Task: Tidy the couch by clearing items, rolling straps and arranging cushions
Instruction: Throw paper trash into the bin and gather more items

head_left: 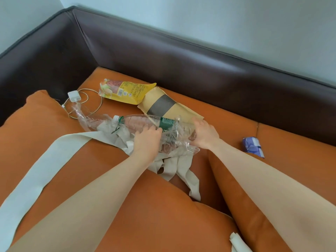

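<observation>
A crushed clear plastic bottle (138,122) with a white cap and green label lies on the orange couch seat (227,113). My left hand (147,140) curls its fingers over the bottle's middle, by the label. My right hand (204,133) grips the bottle's crumpled base end. A second flattened clear bottle (87,119) lies to the left. A wide white strap (45,170) runs from a tangled heap (174,168) under the bottle across an orange cushion (154,215).
A yellow snack bag (125,92), a tan envelope with a grey band (163,105) and a white charger with cable (74,96) lie further back. A purple packet (252,146) sits at the right. Another orange cushion (254,206) lies under my right forearm. Dark brown backrest (181,57) behind.
</observation>
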